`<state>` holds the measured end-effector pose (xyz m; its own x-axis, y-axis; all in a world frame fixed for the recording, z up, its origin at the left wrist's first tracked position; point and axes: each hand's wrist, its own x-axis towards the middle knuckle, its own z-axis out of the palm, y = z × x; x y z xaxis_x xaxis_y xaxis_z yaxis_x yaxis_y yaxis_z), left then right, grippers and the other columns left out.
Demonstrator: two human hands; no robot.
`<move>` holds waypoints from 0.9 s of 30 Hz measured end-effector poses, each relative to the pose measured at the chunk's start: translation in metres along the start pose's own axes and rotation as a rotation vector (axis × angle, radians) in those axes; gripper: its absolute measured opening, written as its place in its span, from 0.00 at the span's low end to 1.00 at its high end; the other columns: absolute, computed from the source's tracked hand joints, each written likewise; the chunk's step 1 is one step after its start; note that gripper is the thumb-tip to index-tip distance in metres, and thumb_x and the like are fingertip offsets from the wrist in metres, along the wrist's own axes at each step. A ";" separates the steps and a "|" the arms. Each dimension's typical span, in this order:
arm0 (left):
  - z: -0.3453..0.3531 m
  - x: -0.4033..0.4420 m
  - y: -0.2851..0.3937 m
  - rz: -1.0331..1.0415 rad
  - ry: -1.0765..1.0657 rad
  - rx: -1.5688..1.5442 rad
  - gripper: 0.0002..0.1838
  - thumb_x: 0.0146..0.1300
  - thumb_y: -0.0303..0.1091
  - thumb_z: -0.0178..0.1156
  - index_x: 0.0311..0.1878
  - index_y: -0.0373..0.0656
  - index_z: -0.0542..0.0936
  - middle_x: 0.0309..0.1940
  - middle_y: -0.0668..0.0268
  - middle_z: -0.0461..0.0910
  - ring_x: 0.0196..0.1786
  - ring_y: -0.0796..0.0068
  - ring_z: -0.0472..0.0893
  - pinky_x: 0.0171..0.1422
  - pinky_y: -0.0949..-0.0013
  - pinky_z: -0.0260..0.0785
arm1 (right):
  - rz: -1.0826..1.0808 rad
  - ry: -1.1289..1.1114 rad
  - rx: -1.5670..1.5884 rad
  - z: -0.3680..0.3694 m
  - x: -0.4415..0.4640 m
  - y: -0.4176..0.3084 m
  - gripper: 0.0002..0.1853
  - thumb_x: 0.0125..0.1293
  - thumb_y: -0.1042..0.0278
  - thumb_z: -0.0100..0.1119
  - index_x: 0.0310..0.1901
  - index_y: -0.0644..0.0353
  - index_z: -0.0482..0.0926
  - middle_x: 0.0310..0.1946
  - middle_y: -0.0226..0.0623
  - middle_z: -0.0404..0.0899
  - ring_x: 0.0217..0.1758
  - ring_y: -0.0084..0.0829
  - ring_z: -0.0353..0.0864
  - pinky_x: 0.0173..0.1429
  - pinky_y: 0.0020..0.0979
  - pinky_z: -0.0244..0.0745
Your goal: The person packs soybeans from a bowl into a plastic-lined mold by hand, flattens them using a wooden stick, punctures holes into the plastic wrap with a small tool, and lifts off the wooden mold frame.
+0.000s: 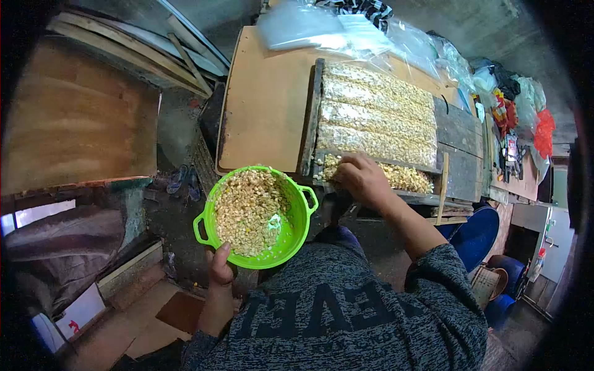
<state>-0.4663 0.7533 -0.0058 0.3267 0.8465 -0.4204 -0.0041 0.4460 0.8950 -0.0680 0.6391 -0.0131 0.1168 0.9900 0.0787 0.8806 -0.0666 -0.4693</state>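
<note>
A green two-handled basin (301,230), partly filled with pale puffed pieces (247,213), is held at its near left rim by my left hand (221,266), thumb over the edge. My right hand (359,176) is at the front strip of loose yellowish pieces (405,178), its fingers curled down into them; what lies under the fingertips is hidden. Behind that strip, several long rows of pressed pale pieces (377,114) lie side by side within a dark wooden frame (311,117).
A tan board (266,105) lies left of the frame, with clear plastic bags (309,28) at the back. Dark planks (458,123) and a upright wooden stick (443,188) are on the right. Blue barrels (476,235) stand lower right; a brown panel (80,117) is far left.
</note>
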 end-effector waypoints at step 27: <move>0.023 -0.022 -0.002 0.015 -0.024 -0.067 0.30 0.68 0.39 0.50 0.69 0.31 0.67 0.66 0.52 0.73 0.67 0.57 0.74 0.73 0.54 0.64 | -0.043 0.067 0.022 -0.010 -0.029 0.028 0.19 0.60 0.64 0.66 0.53 0.53 0.79 0.54 0.36 0.78 0.59 0.44 0.76 0.62 0.42 0.74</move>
<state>-0.4513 0.7271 0.0049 0.3484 0.8466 -0.4023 -0.0722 0.4522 0.8890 -0.0426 0.6078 -0.0197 0.1099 0.9814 0.1574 0.8750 -0.0204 -0.4837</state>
